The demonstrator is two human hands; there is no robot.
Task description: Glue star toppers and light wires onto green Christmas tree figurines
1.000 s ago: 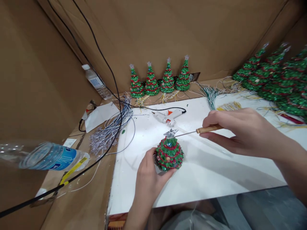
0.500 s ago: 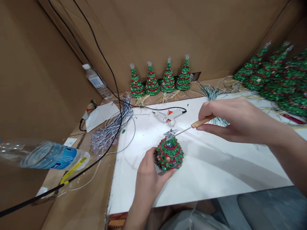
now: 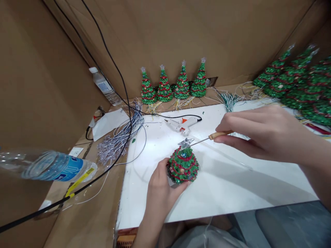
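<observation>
A small green Christmas tree ornament with red garlands and a silver star on top stands on the white board. Wrapped around its lower left side, my left hand grips it with thumb and fingers. My right hand pinches the wooden handle of a thin metal awl. The awl's shaft points left and its tip meets the tree just below the star; exactly where the tip ends is hard to make out.
A white glue gun lies behind the tree beside a clear glue stick. Finished-looking trees line the back. More trees crowd the right. Wire bundles, a water bottle and a black cable occupy the left.
Almost nothing differs. My right hand and the awl have shifted very slightly right and down relative to the board; the awl's tip stays at the tree's top.
</observation>
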